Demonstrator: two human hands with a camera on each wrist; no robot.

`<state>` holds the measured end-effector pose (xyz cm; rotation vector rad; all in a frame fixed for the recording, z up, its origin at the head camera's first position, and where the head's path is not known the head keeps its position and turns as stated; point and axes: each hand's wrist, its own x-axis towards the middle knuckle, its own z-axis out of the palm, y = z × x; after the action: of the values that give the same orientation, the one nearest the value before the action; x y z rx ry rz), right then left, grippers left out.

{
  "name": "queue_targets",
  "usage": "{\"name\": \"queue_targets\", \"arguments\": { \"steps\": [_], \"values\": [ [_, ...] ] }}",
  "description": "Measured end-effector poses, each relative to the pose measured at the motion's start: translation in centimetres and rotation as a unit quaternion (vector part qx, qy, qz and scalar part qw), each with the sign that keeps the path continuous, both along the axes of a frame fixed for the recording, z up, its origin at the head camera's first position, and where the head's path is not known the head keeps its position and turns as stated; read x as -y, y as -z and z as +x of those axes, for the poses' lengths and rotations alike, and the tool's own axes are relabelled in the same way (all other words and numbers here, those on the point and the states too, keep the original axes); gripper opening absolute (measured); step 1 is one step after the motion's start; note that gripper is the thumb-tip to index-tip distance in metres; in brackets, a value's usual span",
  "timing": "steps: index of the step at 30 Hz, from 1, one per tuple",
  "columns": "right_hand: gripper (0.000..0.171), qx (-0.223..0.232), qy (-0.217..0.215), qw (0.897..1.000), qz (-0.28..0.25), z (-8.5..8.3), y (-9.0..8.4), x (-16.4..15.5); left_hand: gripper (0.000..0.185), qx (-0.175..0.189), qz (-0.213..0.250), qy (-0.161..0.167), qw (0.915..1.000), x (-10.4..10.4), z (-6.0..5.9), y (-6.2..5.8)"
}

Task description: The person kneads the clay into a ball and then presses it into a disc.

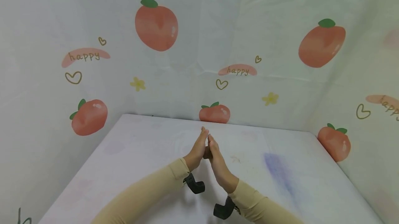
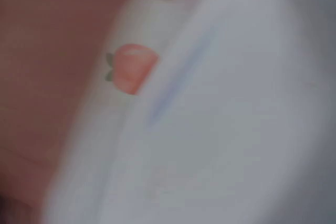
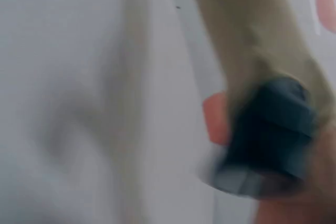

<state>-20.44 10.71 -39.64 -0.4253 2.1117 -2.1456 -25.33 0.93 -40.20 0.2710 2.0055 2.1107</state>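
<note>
Over the middle of the table (image 1: 149, 141), my left hand (image 1: 196, 154) and right hand (image 1: 219, 166) are raised palm to palm with straight fingers. Their fingertips lean close together at the top, while the wrists stand apart, making a narrow tent shape. A shadowed brown patch shows between the palms, and I cannot tell whether it is a thumb or a held thing. Blurred skin fills the left side of the left wrist view. The right wrist view catches the other arm's beige sleeve (image 3: 241, 24) and its black wrist camera (image 3: 268, 135).
Black wrist cameras hang under the left wrist (image 1: 194, 184) and right wrist (image 1: 224, 210). A white backdrop (image 1: 187, 16) printed with red fruit and "happy" lettering closes off the table's back and sides. A bluish-purple smear (image 1: 278, 172) marks the tabletop at right.
</note>
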Motion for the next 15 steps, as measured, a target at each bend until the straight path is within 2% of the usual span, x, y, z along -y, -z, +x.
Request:
{"name": "queue_targets", "arguments": {
  "steps": [4, 7, 10, 12, 15],
  "values": [
    [0.062, -0.005, 0.065, 0.998, -0.02, -1.2, -1.6, -0.7, 0.068, -0.013, -0.022, 0.032, 0.9992, -0.7, 1.3, 1.4],
    [0.061, -0.008, 0.098, 0.995, -0.013, -2.9, -2.1, -1.5, 0.068, -0.043, -0.015, 0.051, 0.9976, -1.3, 2.5, 1.6],
    [0.063, 0.018, 0.111, 0.994, 0.0, -4.1, -1.5, -2.1, 0.069, -0.065, 0.008, 0.073, 0.9952, -1.5, 3.2, 1.0],
    [0.066, 0.044, 0.119, 0.992, 0.01, -4.3, -0.7, -2.0, 0.07, -0.07, 0.029, 0.077, 0.9941, -1.3, 3.3, 0.2],
    [0.066, 0.057, 0.104, 0.993, 0.023, -3.6, 0.6, -1.4, 0.07, -0.059, 0.056, 0.053, 0.9953, -0.8, 2.7, -1.1]
  ]
}}
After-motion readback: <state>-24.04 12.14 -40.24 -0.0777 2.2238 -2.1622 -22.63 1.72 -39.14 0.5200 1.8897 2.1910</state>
